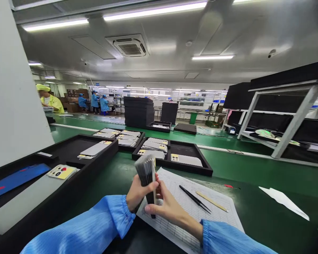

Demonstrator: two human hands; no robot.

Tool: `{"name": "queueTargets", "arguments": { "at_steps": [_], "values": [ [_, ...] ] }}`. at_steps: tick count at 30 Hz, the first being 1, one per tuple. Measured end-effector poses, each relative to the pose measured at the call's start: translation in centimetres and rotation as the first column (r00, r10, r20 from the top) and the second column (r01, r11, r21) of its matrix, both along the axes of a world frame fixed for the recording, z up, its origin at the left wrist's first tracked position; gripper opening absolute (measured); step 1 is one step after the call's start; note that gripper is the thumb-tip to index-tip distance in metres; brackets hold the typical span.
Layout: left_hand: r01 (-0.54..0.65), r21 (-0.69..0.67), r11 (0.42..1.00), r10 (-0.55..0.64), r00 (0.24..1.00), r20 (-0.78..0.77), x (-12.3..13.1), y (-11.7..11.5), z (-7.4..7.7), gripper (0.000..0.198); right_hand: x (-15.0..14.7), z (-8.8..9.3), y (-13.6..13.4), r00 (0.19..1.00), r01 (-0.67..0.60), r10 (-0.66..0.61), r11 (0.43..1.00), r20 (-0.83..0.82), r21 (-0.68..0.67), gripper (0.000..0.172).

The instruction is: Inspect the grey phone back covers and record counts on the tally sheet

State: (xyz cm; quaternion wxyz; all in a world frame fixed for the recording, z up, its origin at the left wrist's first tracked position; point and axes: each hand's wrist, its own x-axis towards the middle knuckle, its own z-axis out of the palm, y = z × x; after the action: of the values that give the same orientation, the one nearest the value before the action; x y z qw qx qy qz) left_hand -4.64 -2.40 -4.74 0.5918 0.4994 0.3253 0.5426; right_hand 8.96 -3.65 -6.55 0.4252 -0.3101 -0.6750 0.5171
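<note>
Between my hands, a stack of thin phone back covers [146,171] stands upright on its narrow edge, slightly tilted, with dark layers showing along the side. My left hand [136,192] is closed round it from the left, thumb across the near side. From the right, my right hand [169,205] grips the lower part, thumb in front and fingers partly hidden behind. Beneath them lies a printed sheet of paper [175,178]. Black tweezers [193,198] and a flat tan stick [212,201] rest on this sheet, right of my hands.
Black trays [207,163] with phone back covers lie ahead; a larger tray [94,176] on the left holds white and blue ones. Stacked black trays [138,112] stand farther back. White paper [283,201] and a metal rack [294,114] are at right. Co-workers [94,101] are far off.
</note>
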Motion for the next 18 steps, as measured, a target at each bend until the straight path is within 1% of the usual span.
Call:
{"name": "queueTargets", "arguments": {
  "at_steps": [1,2,3,4,5,6,7,8,9,10,13,15,18],
  "values": [
    [0.021,0.073,0.997,-0.016,0.998,-0.068,0.1,-0.3,0.2,0.043,-0.2,0.1,-0.4,1.000,0.017,-0.018,0.999,0.006,0.037,0.079],
    [0.061,0.158,0.986,-0.038,0.989,-0.144,0.3,-0.6,0.3,0.046,-0.3,0.2,-0.7,0.999,0.030,-0.031,0.997,0.018,0.069,0.072],
    [0.119,0.243,0.963,-0.065,0.974,-0.217,0.3,-0.9,0.4,0.053,-0.5,0.2,-0.9,0.998,0.040,-0.044,0.995,0.036,0.094,0.062],
    [0.179,0.313,0.933,-0.093,0.958,-0.271,0.4,-1.1,0.6,0.064,-0.6,0.1,-1.1,0.997,0.047,-0.054,0.992,0.060,0.114,0.053],
    [0.225,0.362,0.905,-0.118,0.948,-0.296,0.3,-1.3,0.7,0.077,-0.6,-0.1,-1.2,0.994,0.057,-0.069,0.989,0.084,0.134,0.046],
    [0.244,0.386,0.890,-0.136,0.948,-0.287,0.2,-1.4,0.7,0.089,-0.7,-0.2,-1.3,0.992,0.063,-0.079,0.986,0.099,0.153,0.041],
    [0.237,0.400,0.885,-0.137,0.955,-0.263,0.1,-1.4,0.8,0.098,-0.6,-0.4,-1.3,0.991,0.064,-0.082,0.983,0.102,0.171,0.037],
    [0.217,0.414,0.884,-0.125,0.964,-0.236,-0.1,-1.4,0.9,0.101,-0.6,-0.6,-1.3,0.992,0.061,-0.079,0.982,0.098,0.178,0.036],
    [0.189,0.429,0.883,-0.106,0.972,-0.211,-0.3,-1.4,0.9,0.097,-0.5,-0.8,-1.2,0.993,0.054,-0.071,0.984,0.094,0.169,0.038],
    [0.167,0.442,0.881,-0.089,0.977,-0.192,-0.5,-1.3,1.0,0.089,-0.4,-1.0,-1.2,0.994,0.047,-0.060,0.989,0.094,0.143,0.042],
    [0.150,0.446,0.882,-0.080,0.982,-0.172,-1.0,-1.0,1.3,0.062,-0.1,-1.5,-1.0,0.995,0.039,-0.039,0.999,0.094,0.005,0.060],
    [0.157,0.404,0.901,-0.089,0.979,-0.181,-1.0,-0.8,1.5,0.054,0.0,-1.6,-0.9,0.997,0.026,-0.021,0.998,0.077,-0.063,0.066],
    [0.129,0.372,0.919,-0.063,0.981,-0.184,-1.0,-0.6,1.8,0.047,0.1,-1.5,-0.8,0.997,0.012,-0.007,0.997,0.072,-0.072,0.068]
  ]
}}
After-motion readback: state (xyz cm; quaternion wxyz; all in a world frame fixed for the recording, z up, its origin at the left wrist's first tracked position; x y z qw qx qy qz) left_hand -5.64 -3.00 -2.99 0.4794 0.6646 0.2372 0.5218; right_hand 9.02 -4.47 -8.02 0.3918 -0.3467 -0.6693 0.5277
